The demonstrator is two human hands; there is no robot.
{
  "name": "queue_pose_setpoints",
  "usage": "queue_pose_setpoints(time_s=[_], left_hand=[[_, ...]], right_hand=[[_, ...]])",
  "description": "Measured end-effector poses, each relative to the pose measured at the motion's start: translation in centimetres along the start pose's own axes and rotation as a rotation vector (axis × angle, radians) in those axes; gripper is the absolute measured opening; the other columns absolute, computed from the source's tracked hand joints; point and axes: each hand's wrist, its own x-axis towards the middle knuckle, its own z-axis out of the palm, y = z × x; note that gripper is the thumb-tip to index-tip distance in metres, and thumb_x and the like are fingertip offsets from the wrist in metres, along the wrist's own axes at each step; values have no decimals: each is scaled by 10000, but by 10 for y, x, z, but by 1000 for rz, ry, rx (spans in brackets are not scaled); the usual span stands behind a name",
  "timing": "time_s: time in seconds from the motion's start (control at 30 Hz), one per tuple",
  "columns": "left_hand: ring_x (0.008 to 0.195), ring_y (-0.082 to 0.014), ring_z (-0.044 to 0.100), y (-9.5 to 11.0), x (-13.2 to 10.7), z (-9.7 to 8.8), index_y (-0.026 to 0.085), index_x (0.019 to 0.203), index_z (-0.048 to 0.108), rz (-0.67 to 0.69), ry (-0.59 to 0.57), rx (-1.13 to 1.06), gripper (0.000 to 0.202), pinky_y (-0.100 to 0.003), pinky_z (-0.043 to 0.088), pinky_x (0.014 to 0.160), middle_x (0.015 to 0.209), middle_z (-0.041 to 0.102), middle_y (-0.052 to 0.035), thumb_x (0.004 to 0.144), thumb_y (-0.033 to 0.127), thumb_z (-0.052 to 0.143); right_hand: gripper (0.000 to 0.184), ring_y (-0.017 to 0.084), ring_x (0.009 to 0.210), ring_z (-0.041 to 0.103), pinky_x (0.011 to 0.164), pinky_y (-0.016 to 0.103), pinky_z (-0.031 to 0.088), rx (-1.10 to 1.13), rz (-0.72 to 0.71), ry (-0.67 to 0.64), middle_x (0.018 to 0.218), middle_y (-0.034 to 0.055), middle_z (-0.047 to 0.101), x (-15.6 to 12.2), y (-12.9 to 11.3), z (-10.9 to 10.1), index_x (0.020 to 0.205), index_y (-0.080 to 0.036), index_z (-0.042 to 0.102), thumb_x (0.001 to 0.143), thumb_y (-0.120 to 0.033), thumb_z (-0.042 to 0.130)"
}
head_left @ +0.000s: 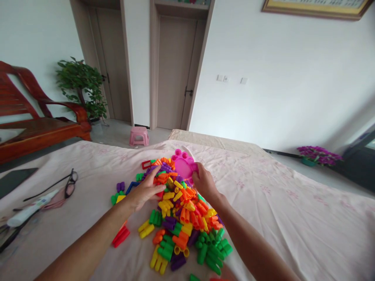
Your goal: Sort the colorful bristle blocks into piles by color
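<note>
A heap of bright plastic building blocks [190, 205] in orange, yellow, green, purple and red lies on the cloth. My right hand [204, 181] is closed on the edge of a pink paw-shaped plastic piece [184, 166] with round cups along its rim. That piece is tilted up at the far side of the heap. On the left side of the heap, my left hand [145, 192] has its thumb and fingers apart. Its fingertips are at the orange and red blocks; whether they touch them is unclear. A red square frame [146, 164] lies at the heap's far edge.
A pale flowered cloth [272, 210] covers the surface. Black-framed glasses [70, 183] and a white tube [32, 208] lie at left. Beyond are a pink stool [139, 136], a wooden bench [43, 127], a potted plant [82, 86] and purple flowers [319, 155].
</note>
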Motion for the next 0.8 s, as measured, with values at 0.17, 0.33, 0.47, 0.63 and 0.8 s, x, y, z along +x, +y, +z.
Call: queue_pose_setpoints(time_s=[0.17, 0.33, 0.47, 0.63, 0.8], left_hand=[[1483, -407, 230, -56, -43, -8, 287, 1545, 282, 297, 166, 538, 921, -570, 378, 1122, 1648, 123, -141, 759, 464, 728], [1467, -408, 276, -117, -90, 12, 406, 1565, 160, 398, 144, 947, 1202, -566, 372, 1137, 1650, 176, -90, 586, 221, 833], [1408, -409, 392, -121, -92, 36, 428, 1565, 117, 405, 137, 1069, 1271, -532, 446, 1087, 1666, 127, -77, 544, 179, 831], [1431, -383, 375, -100, -63, 64, 380, 1573, 127, 442, 92, 971, 1126, -471, 509, 1039, 1669, 0, -108, 667, 247, 783], [1488, -357, 268, -90, -35, 90, 341, 1562, 203, 539, 122, 769, 933, -491, 434, 1123, 1651, 31, -122, 776, 187, 682]], right_hand=[[204, 139, 491, 585, 458, 218, 418, 266, 301, -33, 608, -19, 642, -27, 56, -28, 943, -202, 519, 765, -210, 419], [236, 169, 512, 626, 445, 242, 456, 404, 481, -49, 596, -1, 654, -82, 108, -52, 935, -179, 528, 734, -275, 452], [205, 145, 442, 554, 426, 244, 426, 410, 515, -89, 537, -24, 607, -115, 111, -52, 884, -181, 527, 736, -300, 448], [171, 131, 425, 504, 405, 230, 378, 426, 516, -109, 514, -53, 545, -120, 96, -35, 858, -204, 500, 742, -299, 417], [131, 129, 512, 517, 455, 226, 382, 378, 479, -41, 605, -37, 548, -115, 91, -25, 811, -217, 498, 720, -296, 445]])
